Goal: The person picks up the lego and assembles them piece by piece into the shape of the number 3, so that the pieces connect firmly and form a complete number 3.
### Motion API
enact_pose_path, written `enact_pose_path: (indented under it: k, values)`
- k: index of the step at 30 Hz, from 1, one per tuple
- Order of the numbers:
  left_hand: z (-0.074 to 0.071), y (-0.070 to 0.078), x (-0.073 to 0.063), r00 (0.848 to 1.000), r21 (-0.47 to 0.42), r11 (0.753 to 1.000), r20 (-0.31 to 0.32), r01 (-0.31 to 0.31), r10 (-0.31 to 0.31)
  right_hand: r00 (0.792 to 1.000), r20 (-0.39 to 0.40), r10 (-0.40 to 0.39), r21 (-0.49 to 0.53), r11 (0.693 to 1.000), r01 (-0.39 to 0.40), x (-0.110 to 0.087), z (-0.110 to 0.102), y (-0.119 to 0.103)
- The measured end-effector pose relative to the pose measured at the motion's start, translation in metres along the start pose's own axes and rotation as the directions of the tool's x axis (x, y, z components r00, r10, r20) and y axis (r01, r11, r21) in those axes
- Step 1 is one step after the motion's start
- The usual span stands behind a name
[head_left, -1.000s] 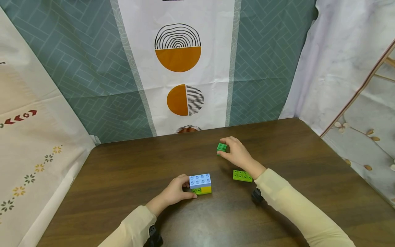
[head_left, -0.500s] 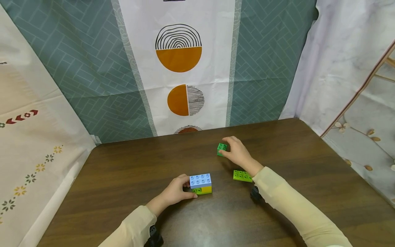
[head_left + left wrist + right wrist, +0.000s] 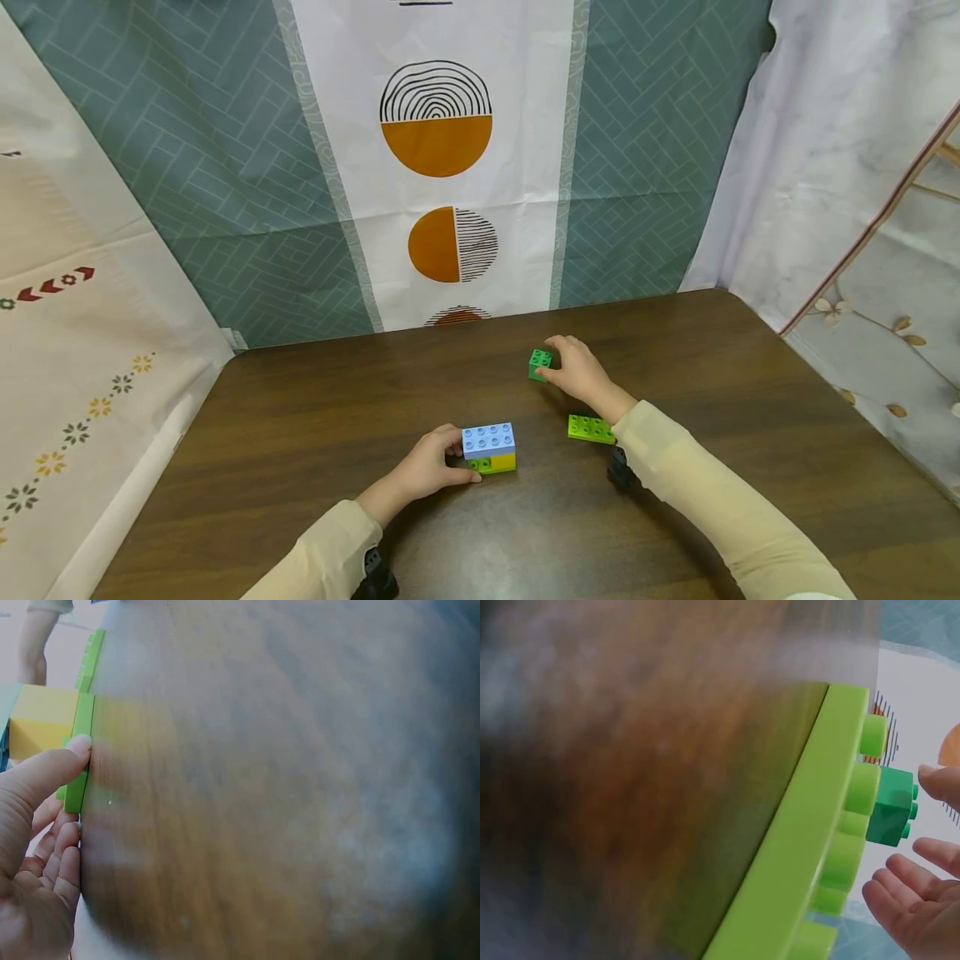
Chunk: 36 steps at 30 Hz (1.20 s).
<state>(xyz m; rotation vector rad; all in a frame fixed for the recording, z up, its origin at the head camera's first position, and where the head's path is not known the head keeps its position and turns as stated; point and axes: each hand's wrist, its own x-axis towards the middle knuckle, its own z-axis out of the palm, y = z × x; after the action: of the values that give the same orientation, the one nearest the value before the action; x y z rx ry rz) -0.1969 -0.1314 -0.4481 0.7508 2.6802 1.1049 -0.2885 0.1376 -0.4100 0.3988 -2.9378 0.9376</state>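
My left hand (image 3: 423,461) holds a small stack of toy building bricks at its left end. The stack has a light blue brick (image 3: 487,442) on top, a yellow brick (image 3: 504,461) below it and a lime-green plate (image 3: 78,787) at the bottom. In the left wrist view the thumb presses on that plate's side. Farther back, my right hand (image 3: 581,375) is beside a green square brick (image 3: 539,360), thumb and fingers spread apart. The right wrist view shows a gap between this green brick and the hand.
Another lime-green plate (image 3: 589,428) lies on the brown table (image 3: 315,417), just left of the right sleeve, and looms large in the right wrist view. Patterned cloths (image 3: 637,167) hang behind the table and at both sides.
My right hand has let go of the green brick, its thumb and fingers drawing back to the right. The left hand and the stack stay where they were.
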Motion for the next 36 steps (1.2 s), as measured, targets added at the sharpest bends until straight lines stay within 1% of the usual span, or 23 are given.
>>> enact_pose_path:
  k: [8, 13, 22, 36]
  values:
    - [0.0006, -0.001, -0.0004, 1.0, -0.003, 1.0, -0.004, -0.008, 0.008, 0.999, 0.034, 0.02, 0.006, 1.0, -0.021, 0.0061, 0.0031, 0.0062]
    - [0.0013, -0.0012, -0.0004, 1.0, -0.008, 1.0, -0.004, 0.003, -0.003, 0.998, 0.056, 0.022, -0.011, 1.0, -0.021, 0.0089, 0.0041, 0.0076]
    - [0.0006, -0.0006, 0.0, 1.0, 0.002, 1.0, -0.008, -0.001, 0.001, 0.997, 0.062, 0.04, -0.007, 0.999, -0.04, 0.0091, 0.0041, 0.0056]
    - [0.0006, -0.0015, 0.0003, 1.0, 0.0, 1.0, -0.006, -0.006, 0.006, 0.997, 0.065, 0.038, 0.022, 0.999, -0.039, 0.0048, 0.0041, 0.0027]
